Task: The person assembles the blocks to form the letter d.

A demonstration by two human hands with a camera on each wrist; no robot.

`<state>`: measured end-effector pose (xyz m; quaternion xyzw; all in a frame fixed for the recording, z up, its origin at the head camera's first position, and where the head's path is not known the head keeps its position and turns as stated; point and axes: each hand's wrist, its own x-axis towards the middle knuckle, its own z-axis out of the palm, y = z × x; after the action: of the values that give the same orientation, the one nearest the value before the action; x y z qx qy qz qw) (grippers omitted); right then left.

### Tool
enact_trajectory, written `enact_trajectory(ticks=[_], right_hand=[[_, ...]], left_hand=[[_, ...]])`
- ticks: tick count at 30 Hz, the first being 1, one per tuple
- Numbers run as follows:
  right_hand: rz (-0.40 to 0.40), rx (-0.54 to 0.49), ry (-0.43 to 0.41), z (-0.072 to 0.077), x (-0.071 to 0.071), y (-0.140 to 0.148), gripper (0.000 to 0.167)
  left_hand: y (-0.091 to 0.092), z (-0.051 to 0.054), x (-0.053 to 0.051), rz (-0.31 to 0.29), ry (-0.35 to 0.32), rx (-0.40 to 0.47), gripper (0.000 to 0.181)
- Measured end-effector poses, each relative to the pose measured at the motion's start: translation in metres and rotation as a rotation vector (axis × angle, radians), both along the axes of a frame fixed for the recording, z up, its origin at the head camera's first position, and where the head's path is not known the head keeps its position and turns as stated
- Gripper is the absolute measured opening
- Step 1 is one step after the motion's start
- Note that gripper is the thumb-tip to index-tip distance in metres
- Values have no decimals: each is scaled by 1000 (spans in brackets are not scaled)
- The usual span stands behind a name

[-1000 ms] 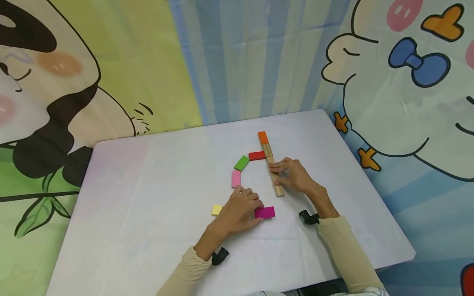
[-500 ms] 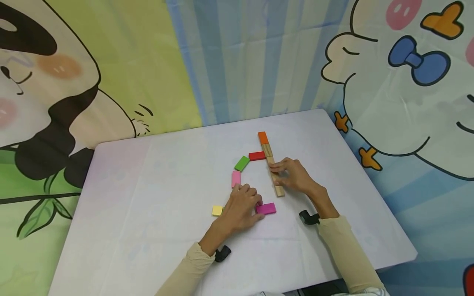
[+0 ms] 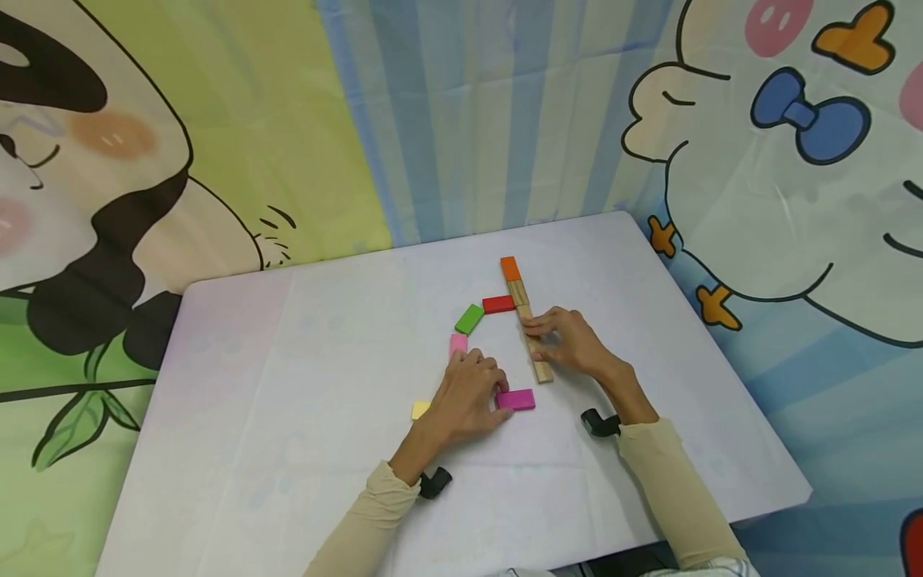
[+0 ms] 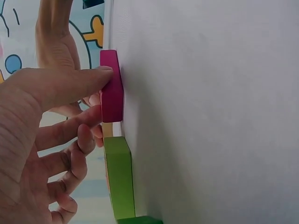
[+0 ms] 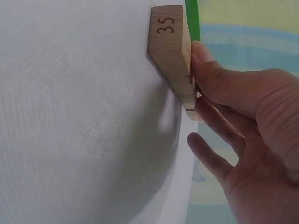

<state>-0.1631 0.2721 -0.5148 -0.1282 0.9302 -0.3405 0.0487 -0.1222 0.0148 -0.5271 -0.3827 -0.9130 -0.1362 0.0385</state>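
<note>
Thumb and index finger of my left hand (image 3: 465, 397) pinch a magenta block (image 3: 517, 399); the thumb lies on its face in the left wrist view. My right hand (image 3: 573, 340) rests its thumb and fingertips on a straight row of plain wooden blocks (image 3: 544, 373). In the right wrist view, the near block's end (image 5: 167, 30) bears the number 35. An orange block (image 3: 509, 268) tops the row's far end. From the row, a red block (image 3: 499, 304), a green block (image 3: 469, 319) and a pink block (image 3: 457, 342) curve toward my left hand, which partly covers the pink one.
A yellow block (image 3: 420, 410) sticks out left of my left hand. A light green block (image 4: 120, 179) and a darker green block (image 4: 140, 220) stand below the magenta one in the left wrist view. Everything lies on a white table (image 3: 303, 385) before a printed curtain (image 3: 461, 112).
My left hand has slid the magenta block a short way toward the far side of the table, and now covers more of the pink block. The right hand has stayed in place.
</note>
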Motion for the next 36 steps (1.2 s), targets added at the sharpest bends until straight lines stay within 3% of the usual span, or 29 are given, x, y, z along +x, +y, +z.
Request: enact_trajectory(ticks=[10, 36], right_hand=[[7, -12, 11, 1, -1, 0, 52], [4, -16, -3, -1, -3, 1, 53]], left_hand=[[-3, -1, -6, 19, -7, 6, 31], [-9, -3, -5, 31, -24, 15, 32]])
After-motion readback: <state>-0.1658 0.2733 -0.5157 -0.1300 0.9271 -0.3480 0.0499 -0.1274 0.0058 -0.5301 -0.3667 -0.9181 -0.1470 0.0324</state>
